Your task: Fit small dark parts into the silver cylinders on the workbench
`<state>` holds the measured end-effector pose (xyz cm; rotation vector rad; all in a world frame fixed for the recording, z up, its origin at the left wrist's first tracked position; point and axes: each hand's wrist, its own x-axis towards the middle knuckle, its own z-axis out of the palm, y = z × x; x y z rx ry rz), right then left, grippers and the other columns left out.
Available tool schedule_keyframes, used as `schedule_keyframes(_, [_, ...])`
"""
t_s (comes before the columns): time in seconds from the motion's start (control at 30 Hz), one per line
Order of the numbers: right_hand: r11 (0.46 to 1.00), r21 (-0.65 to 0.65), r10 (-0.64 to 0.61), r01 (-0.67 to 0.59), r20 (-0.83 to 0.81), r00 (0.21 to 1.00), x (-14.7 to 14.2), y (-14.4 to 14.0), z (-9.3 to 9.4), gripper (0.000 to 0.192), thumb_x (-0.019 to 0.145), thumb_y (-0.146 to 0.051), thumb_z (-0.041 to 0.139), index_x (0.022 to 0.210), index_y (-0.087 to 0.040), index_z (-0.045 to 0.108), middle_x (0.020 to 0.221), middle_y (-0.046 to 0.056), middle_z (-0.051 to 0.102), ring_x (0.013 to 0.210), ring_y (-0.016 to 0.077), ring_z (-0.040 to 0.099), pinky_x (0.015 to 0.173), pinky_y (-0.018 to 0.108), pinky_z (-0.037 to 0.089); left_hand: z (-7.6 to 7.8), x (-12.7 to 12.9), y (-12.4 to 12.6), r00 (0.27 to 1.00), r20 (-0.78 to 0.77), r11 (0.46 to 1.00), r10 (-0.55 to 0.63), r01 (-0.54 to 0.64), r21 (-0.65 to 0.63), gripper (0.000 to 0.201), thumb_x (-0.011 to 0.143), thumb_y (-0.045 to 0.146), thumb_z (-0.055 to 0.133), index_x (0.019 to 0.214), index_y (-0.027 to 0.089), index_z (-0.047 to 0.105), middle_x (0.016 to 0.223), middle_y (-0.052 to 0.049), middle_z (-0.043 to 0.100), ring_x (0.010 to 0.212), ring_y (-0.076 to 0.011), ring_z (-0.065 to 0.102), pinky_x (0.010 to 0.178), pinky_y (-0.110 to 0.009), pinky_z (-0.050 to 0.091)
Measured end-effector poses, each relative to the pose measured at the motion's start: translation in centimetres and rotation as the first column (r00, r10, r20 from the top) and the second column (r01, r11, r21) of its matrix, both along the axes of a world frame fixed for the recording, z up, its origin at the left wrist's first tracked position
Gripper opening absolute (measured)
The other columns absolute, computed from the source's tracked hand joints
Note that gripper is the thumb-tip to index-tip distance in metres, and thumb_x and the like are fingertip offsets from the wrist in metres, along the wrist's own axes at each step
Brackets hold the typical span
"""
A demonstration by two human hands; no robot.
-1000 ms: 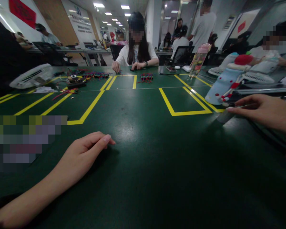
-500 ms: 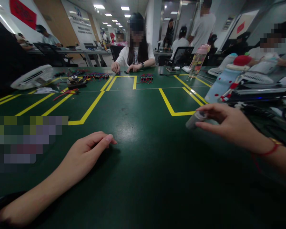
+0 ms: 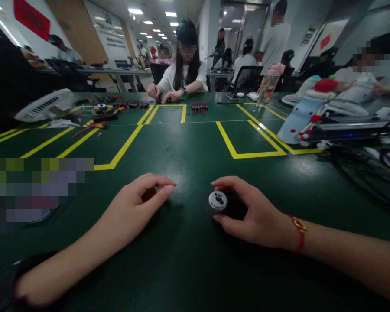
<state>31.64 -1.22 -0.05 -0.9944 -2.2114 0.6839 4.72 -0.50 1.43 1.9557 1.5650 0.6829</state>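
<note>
Right hand [image 3: 253, 216] curls around a small metal cylinder [image 3: 218, 201], resting low on the green table [image 3: 195, 268] so its round end faces up. Left hand [image 3: 139, 203] lies nearby, loosely curled, holding nothing visible.

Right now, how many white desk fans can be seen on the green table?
2. One white fan lies tilted at the far left edge of the table. Another fan sits far right, behind the blue bottle cover. Clutter may hide more.
</note>
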Motion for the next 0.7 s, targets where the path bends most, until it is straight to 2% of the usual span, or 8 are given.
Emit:
schedule_keyframes(0.1, [0.999, 0.004, -0.042, 0.042, 0.010, 0.999, 0.1, 0.0, -0.7, 0.058, 0.076, -0.036, 0.069, 0.127, -0.024, 0.044, 0.117, 0.003, 0.059, 0.104, 0.0127, 0.058, 0.090, 0.028, 0.048, 1.1, 3.5, -0.5, 0.969, 0.036, 0.965, -0.244, 0.239, 0.106, 0.022, 0.090, 0.036, 0.058, 0.109, 0.030, 0.068, 0.102, 0.000, 0.063, 0.089, -0.0168, 0.060, 0.074, -0.028, 0.047])
schedule_keyframes(0.17, [0.998, 0.017, -0.054, 0.053, 0.042, 0.998, 0.1, 0.1, -0.9, 0.052, 0.077, -0.037, 0.069, 0.123, -0.026, 0.047, 0.115, 0.002, 0.060, 0.102, 0.0128, 0.058, 0.089, 0.029, 0.048, 1.7, 5.5, -0.6, 0.945, 0.065, 0.940, -0.319, 0.308, 0.146, 0.021, 0.089, 0.030, 0.060, 0.107, 0.030, 0.070, 0.102, 0.000, 0.061, 0.093, -0.0151, 0.059, 0.080, -0.027, 0.046])
schedule_keyframes(0.23, [0.998, 0.043, -0.058, 0.056, 0.065, 0.996, 0.1, 0.1, -0.9, 0.047, 0.077, -0.038, 0.068, 0.119, -0.027, 0.050, 0.112, 0.000, 0.061, 0.100, 0.0127, 0.058, 0.088, 0.030, 0.046, 2.2, 6.5, -0.6, 0.941, 0.097, 0.937, -0.323, 0.304, 0.174, 0.014, 0.088, 0.028, 0.063, 0.098, 0.028, 0.072, 0.098, 0.001, 0.061, 0.092, -0.0140, 0.059, 0.080, -0.025, 0.046])
schedule_keyframes(0.33, [0.994, 0.086, -0.077, 0.070, 0.079, 0.994, 0.1, 0.0, -0.6, 0.042, 0.077, -0.037, 0.067, 0.116, -0.026, 0.052, 0.110, 0.000, 0.062, 0.099, 0.0129, 0.058, 0.090, 0.032, 0.044, 2.4, 6.3, -0.3, 0.961, 0.127, 0.955, -0.246, 0.217, 0.203, 0.009, 0.086, 0.031, 0.066, 0.088, 0.027, 0.074, 0.093, 0.002, 0.060, 0.086, -0.0134, 0.059, 0.075, -0.025, 0.046])
schedule_keyframes(0.43, [0.990, 0.091, -0.119, 0.111, 0.084, 0.989, -0.1, -0.2, -0.2, 0.039, 0.076, -0.033, 0.066, 0.112, -0.025, 0.054, 0.107, 0.000, 0.063, 0.097, 0.0135, 0.058, 0.090, 0.034, 0.041, 1.6, 5.1, -0.1, 0.975, 0.095, 0.965, -0.201, 0.181, 0.187, 0.009, 0.084, 0.034, 0.069, 0.090, 0.031, 0.076, 0.093, 0.003, 0.061, 0.088, -0.0148, 0.059, 0.077, -0.028, 0.045])
schedule_keyframes(0.6, [0.986, 0.082, -0.149, 0.142, 0.082, 0.985, -0.2, -0.2, 0.0, 0.035, 0.075, -0.031, 0.064, 0.107, -0.022, 0.055, 0.102, 0.000, 0.064, 0.094, 0.0139, 0.058, 0.091, 0.035, 0.040, -1.5, 4.2, 0.1, 0.954, -0.144, 0.945, -0.262, 0.284, 0.161, 0.013, 0.083, 0.033, 0.070, 0.093, 0.037, 0.077, 0.099, 0.002, 0.066, 0.094, -0.0198, 0.057, 0.081, -0.035, 0.043])
schedule_keyframes(0.7, [0.985, 0.082, -0.156, 0.149, 0.087, 0.984, -0.3, -0.2, -0.1, 0.034, 0.075, -0.032, 0.064, 0.107, -0.022, 0.054, 0.101, 0.000, 0.063, 0.094, 0.0141, 0.058, 0.090, 0.036, 0.040, -2.4, 4.6, 0.0, 0.932, -0.236, 0.931, -0.277, 0.320, 0.174, 0.014, 0.084, 0.034, 0.069, 0.095, 0.040, 0.076, 0.103, 0.002, 0.067, 0.096, -0.0212, 0.056, 0.081, -0.036, 0.041])
